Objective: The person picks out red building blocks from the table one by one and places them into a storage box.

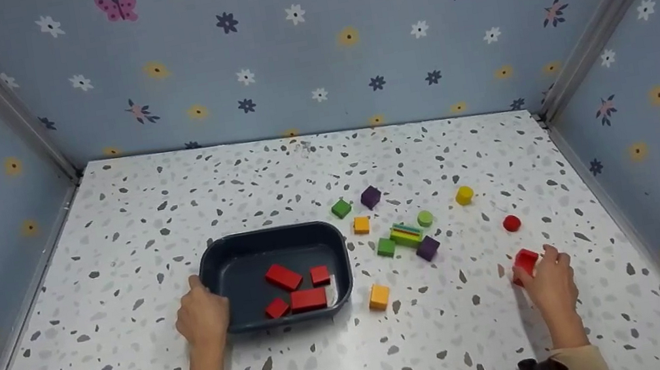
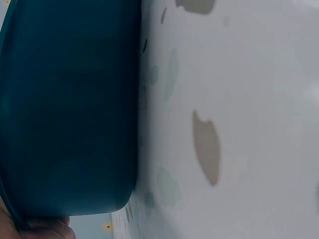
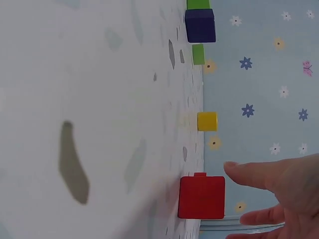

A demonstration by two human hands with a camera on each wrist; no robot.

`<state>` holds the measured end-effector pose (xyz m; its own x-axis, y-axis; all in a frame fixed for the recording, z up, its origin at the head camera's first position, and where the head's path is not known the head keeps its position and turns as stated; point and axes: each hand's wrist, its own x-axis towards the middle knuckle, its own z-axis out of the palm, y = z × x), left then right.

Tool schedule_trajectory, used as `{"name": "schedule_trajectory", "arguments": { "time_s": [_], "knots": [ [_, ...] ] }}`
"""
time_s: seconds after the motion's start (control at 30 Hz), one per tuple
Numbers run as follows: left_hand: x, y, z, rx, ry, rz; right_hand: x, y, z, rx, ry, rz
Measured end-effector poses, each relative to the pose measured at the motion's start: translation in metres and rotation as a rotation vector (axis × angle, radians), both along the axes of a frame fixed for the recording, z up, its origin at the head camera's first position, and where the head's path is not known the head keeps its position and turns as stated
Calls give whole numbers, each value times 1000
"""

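Observation:
My left hand (image 1: 203,312) grips the left rim of a dark blue plastic basin (image 1: 289,322). In the left wrist view, the basin wall (image 2: 70,109) fills the left side and curled fingers (image 2: 47,228) show at its lower edge. Several red blocks (image 1: 283,276) lie inside the basin. Over on the right, my right hand (image 1: 551,285) is held close to a red block (image 1: 525,261) on the table. The right wrist view shows the thumb and fingers spread apart, with the red block (image 3: 202,197) just beyond the fingertips. A red ball-like block (image 1: 511,223) lies behind it.
Between basin and right hand lie green blocks (image 1: 386,247), purple cubes (image 1: 428,248), orange blocks (image 1: 379,297), a light green round block (image 1: 425,218) and a striped block (image 1: 406,235). A yellow cylinder (image 1: 464,195) stands farther right. Patterned walls (image 1: 308,49) enclose the speckled table (image 1: 132,229).

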<state>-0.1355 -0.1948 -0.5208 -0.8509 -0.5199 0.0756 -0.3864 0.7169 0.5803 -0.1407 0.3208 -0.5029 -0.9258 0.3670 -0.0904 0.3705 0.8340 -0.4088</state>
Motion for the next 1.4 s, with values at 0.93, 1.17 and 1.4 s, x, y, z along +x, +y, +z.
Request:
{"name": "schedule_trajectory", "arguments": {
  "time_s": [0.93, 1.17, 1.4],
  "knots": [
    [0, 0, 0, -13, 9, 15, -12, 0, 5, -62, -153, -8],
    [1, 1, 0, -13, 28, 4, -10, 2, 5, -59, -90, 25],
    [2, 0, 0, -9, 29, -7, -9, 3, 7, -79, -102, 30]
  ]
}}
